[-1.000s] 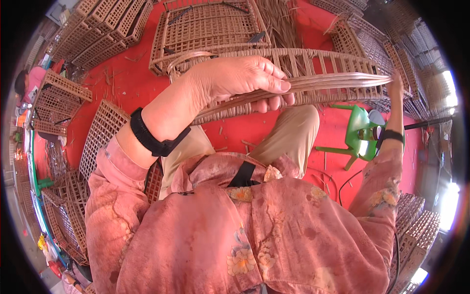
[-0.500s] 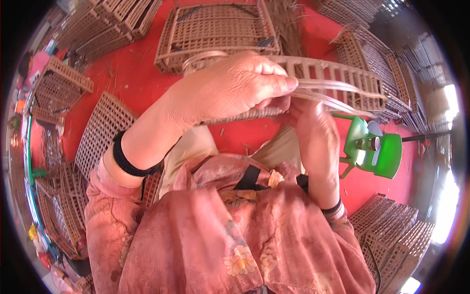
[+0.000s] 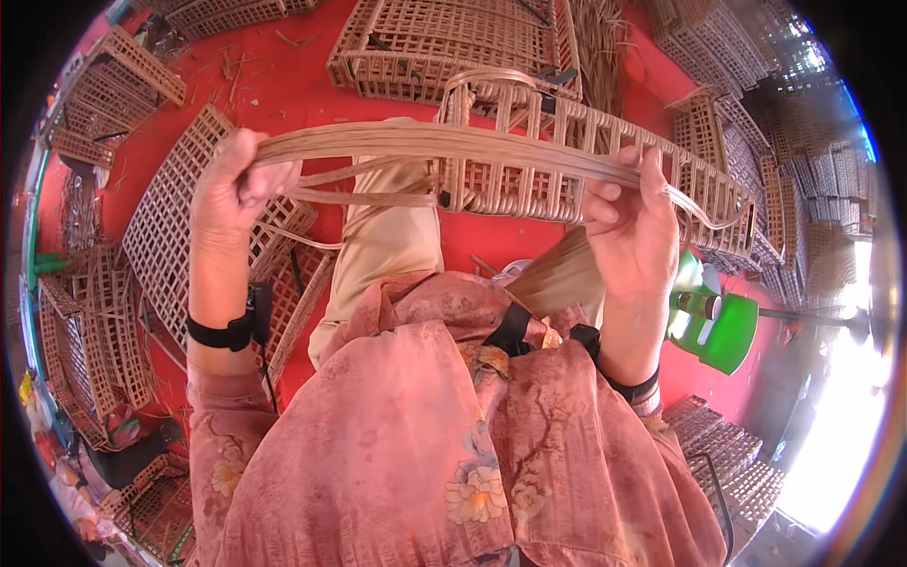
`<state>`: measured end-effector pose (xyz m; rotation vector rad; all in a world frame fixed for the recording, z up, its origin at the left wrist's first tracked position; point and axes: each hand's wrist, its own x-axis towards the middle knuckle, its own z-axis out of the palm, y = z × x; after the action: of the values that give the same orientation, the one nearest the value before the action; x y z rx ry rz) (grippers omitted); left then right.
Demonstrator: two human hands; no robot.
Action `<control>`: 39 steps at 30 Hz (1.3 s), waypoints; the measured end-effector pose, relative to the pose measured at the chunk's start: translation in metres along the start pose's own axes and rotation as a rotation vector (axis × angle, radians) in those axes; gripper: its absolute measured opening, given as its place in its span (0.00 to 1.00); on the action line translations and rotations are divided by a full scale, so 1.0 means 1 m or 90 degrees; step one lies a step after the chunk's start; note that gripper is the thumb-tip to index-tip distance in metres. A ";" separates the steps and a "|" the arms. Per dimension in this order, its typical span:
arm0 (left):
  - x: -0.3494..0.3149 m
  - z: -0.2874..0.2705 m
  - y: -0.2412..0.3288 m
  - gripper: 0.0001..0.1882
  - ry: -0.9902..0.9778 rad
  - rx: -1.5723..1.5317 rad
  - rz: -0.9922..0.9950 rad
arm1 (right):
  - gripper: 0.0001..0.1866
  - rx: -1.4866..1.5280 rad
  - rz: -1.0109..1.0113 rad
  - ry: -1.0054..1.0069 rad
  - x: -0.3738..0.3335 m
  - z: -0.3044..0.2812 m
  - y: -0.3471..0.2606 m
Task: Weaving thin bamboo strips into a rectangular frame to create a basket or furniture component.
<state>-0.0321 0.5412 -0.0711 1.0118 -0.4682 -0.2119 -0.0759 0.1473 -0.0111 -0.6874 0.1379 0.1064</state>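
Note:
A bundle of flat brown rattan strips (image 3: 444,144) stretches across in front of me, bowed slightly upward. My left hand (image 3: 231,189) is closed around its left end, and loose strip ends hang below the fist. Farther right, my right hand (image 3: 631,231) grips the bundle between thumb and fingers, and pale ends stick out past it. Behind the strips, a long woven rattan basket piece (image 3: 520,189) with a ladder-like open pattern lies over my lap, partly hidden by the bundle and my right hand.
A large woven basket (image 3: 453,47) lies ahead on the red floor, beside a sheaf of loose strips (image 3: 597,66). A lattice panel (image 3: 175,217) is at left. On the right, a green stool (image 3: 727,335) holds a jar, and stacked baskets (image 3: 723,444) stand behind it.
My hands have moved apart: the left swung far left, drawing the strips out straight, while the right shifted slightly right. More of the basket piece now shows.

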 end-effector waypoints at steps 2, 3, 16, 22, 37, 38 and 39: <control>-0.009 -0.018 -0.025 0.28 0.034 -0.118 0.028 | 0.12 -0.001 -0.057 0.035 0.001 0.000 0.002; -0.014 -0.025 -0.034 0.29 0.065 -0.230 0.055 | 0.12 -0.006 -0.050 0.035 0.002 -0.003 0.000; -0.021 -0.053 -0.104 0.34 0.229 -0.461 0.121 | 0.12 -0.026 -0.169 0.082 0.008 -0.054 -0.090; -0.035 -0.074 -0.106 0.35 0.315 -0.471 0.157 | 0.11 -0.092 -0.208 0.042 0.007 -0.050 -0.082; -0.158 -0.121 0.055 0.20 1.014 0.614 0.274 | 0.11 -0.246 0.112 -0.122 0.027 0.067 0.128; -0.138 -0.063 0.088 0.19 0.998 0.646 0.365 | 0.11 -0.253 0.151 -0.158 0.027 0.073 0.140; -0.099 0.002 0.093 0.19 0.963 0.656 0.455 | 0.11 -0.272 0.173 -0.180 0.027 0.075 0.148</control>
<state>-0.1240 0.6257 -0.0180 1.5732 0.5693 1.5033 -0.0636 0.3103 -0.0509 -1.0686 -0.0679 0.5021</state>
